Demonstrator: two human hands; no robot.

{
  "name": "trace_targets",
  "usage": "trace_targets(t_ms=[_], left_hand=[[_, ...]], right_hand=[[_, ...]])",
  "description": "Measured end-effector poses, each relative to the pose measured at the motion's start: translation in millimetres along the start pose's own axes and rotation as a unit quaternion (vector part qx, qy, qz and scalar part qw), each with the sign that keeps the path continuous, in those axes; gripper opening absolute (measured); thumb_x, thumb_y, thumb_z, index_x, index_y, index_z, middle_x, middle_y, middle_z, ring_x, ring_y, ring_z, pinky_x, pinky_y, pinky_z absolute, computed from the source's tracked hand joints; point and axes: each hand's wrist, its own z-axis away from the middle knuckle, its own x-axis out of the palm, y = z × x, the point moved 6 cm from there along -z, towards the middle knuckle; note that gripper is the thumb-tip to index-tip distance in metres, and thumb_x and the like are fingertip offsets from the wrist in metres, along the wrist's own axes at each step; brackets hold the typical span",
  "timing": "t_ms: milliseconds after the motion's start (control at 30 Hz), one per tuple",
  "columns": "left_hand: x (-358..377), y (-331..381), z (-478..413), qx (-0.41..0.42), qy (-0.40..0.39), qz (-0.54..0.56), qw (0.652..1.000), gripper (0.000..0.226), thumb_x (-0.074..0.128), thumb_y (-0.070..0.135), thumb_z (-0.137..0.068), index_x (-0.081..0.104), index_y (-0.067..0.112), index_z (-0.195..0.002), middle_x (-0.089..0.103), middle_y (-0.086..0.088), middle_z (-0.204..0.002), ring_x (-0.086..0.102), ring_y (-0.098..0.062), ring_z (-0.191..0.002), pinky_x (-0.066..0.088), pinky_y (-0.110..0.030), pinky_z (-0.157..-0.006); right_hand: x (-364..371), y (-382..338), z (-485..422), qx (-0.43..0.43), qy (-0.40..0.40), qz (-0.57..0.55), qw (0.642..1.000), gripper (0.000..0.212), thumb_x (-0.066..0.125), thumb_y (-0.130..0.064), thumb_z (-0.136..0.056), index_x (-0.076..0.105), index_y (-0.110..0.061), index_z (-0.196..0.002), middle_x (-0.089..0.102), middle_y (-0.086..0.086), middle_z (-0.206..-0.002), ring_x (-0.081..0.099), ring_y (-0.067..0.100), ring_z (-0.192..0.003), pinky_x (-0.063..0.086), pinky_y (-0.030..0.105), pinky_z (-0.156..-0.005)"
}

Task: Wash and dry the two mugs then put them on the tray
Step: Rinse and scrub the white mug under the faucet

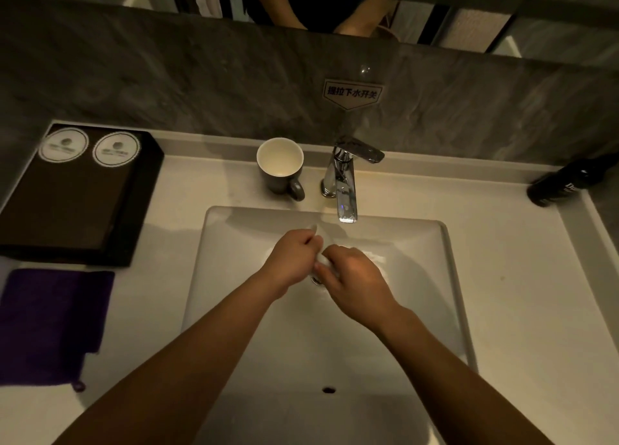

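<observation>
Cloth (50,324), purple and folded, lies at the far left of the counter, its left edge cut off by the frame. Just behind it sits the black tray (144,210), which holds two round white discs (63,144) printed with a small emblem and a line of text too fine to read. Further right, one mug (280,166) stands upright on the counter beside the tap base, dark outside and pale inside, handle turned toward the sink (449,277). Over the basin the left hand (294,257) curls its fingers around the second mug (323,260). Only pale slivers of that mug show between and above the knuckles, so its tilt cannot be told. The right hand (358,284) closes over the same mug from the other side, fingers bent and covering most of it along with the drain beneath. The chrome tap (345,183) reaches over the basin just behind the hands; whether water runs is hard to make out. On the stone wall above it a pale sign (352,93) reads 提拉下水开关. At the far right a black bottle (562,183) lies tilted against the counter edge, its white lettering blurred.
</observation>
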Motion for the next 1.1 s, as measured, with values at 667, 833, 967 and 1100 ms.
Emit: trace_targets(t_ms=[667, 833, 967, 1100], left_hand=[[-70.7, -52.9, 17.2, -0.100, 0.010, 0.044, 0.994, 0.025, 0.064, 0.050, -0.095, 0.068, 0.030, -0.109, 0.072, -0.001, -0.112, 0.071, -0.022, -0.100, 0.064, -0.045, -0.080], [-95.3, -48.6, 15.6, -0.070, 0.028, 0.119, 0.990, 0.054, 0.080, 0.043, -0.085, 0.058, 0.023, -0.130, 0.066, -0.008, -0.126, 0.067, -0.020, -0.110, 0.057, -0.041, -0.098], [-129.4, -34.5, 11.7, -0.025, 0.010, 0.171, 0.985, 0.083, 0.090, 0.038, -0.065, 0.055, 0.018, -0.138, 0.064, -0.005, -0.136, 0.064, -0.015, -0.121, 0.050, -0.037, -0.109], [-168.1, -13.1, 2.9, 0.055, 0.026, 0.100, 0.993, 0.062, 0.087, 0.029, -0.078, 0.063, 0.023, -0.135, 0.072, 0.005, -0.129, 0.067, -0.012, -0.120, 0.051, -0.042, -0.109]], right_hand=[[51.9, 7.6, -22.4, 0.382, -0.071, -0.428, 0.816, 0.033, 0.041, -0.021, -0.108, 0.055, -0.001, -0.085, 0.056, 0.008, -0.054, 0.044, 0.017, -0.040, 0.032, 0.025, -0.042], [42.6, -11.6, -36.5, 0.224, 0.006, -0.380, 0.897, 0.037, 0.039, -0.028, -0.111, 0.056, -0.008, -0.084, 0.060, 0.008, -0.066, 0.049, 0.015, -0.042, 0.042, 0.029, -0.042], [38.1, -28.0, -52.1, 0.107, 0.071, -0.319, 0.939, 0.031, 0.042, -0.029, -0.110, 0.057, -0.013, -0.088, 0.065, 0.005, -0.073, 0.057, 0.016, -0.056, 0.048, 0.036, -0.054], [41.9, -55.0, -69.8, 0.022, 0.129, -0.262, 0.956, 0.026, 0.047, -0.029, -0.107, 0.054, -0.014, -0.087, 0.066, 0.005, -0.075, 0.066, 0.020, -0.064, 0.056, 0.044, -0.061]])
